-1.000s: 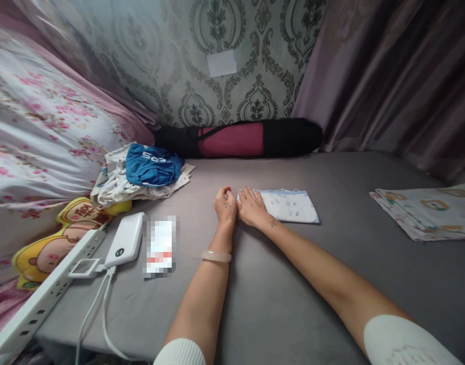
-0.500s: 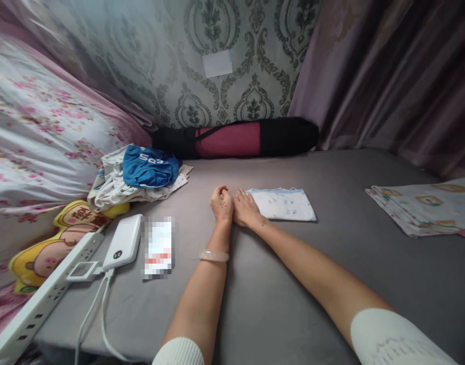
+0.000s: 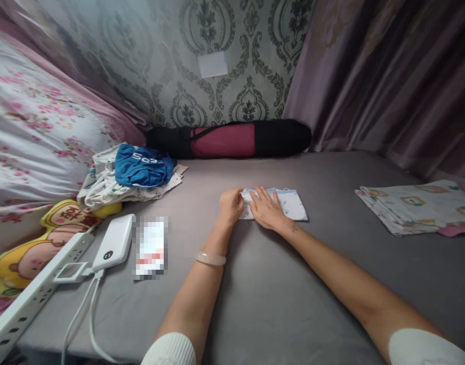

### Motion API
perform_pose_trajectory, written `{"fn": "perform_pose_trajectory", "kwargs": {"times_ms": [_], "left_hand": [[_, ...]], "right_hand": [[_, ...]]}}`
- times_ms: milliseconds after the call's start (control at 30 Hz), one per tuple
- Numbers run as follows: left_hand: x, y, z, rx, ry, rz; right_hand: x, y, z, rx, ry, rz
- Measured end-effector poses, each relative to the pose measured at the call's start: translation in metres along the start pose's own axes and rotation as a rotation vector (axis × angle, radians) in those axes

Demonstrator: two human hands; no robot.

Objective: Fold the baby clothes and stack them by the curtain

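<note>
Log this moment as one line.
left hand: curled at left end of folded white cloth | right hand: spread flat on it | beneath: gray sheet | beyond: black-and-red bag

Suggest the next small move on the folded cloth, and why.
Probably sweep the right hand rightward to smooth the folded white cloth with blue trim: that hand lies flat across it, while the left hand sits curled at the cloth's left end, well placed to steady it. Whether the left hand actually grips is unclear.

Dim, soft light, brighter at left, purple curtain [image 3: 388, 76] in shadow, edges stretched, pixelated patch [image 3: 151, 247]
</note>
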State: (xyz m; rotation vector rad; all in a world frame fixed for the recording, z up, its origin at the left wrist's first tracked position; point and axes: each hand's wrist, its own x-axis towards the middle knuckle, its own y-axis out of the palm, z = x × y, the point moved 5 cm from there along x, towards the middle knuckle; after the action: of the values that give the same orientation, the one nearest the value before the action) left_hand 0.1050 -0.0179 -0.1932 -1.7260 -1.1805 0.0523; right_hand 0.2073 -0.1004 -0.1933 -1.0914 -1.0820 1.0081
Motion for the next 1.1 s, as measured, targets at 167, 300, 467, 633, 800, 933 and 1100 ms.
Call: {"fn": "perform_pose_trajectory", "kwargs": {"times_ms": [167, 300, 467, 633, 800, 933, 1100], "left_hand": [[-0.007, 0.020, -0.021, 0.226, 0.213, 0.229], [-0.008, 0.030, -0.018, 0.217, 0.218, 0.301], [-0.008, 0.033, -0.013, 0.209, 0.213, 0.276], [-0.009, 0.031, -0.015, 0.223, 0.226, 0.274], [-0.007, 0.024, -0.026, 0.245, 0.202, 0.258], [-0.008, 0.027, -0.038, 0.253, 0.185, 0.253], [-0.013, 0.040, -0.040, 0.280, 0.145, 0.374]], "right_hand": [[-0.004, 0.006, -0.017, -0.011, 0.021, 0.015], [-0.005, 0.009, -0.017, 0.003, 0.024, -0.025], [-0.005, 0.009, -0.016, 0.022, 0.033, -0.037], [-0.006, 0.008, -0.021, 0.084, 0.038, 0.012], [-0.012, -0.002, -0.035, 0.081, 0.095, -0.012], [-0.016, -0.005, -0.043, 0.062, 0.108, -0.025], [-0.015, 0.004, -0.045, 0.068, 0.109, 0.035]]}}
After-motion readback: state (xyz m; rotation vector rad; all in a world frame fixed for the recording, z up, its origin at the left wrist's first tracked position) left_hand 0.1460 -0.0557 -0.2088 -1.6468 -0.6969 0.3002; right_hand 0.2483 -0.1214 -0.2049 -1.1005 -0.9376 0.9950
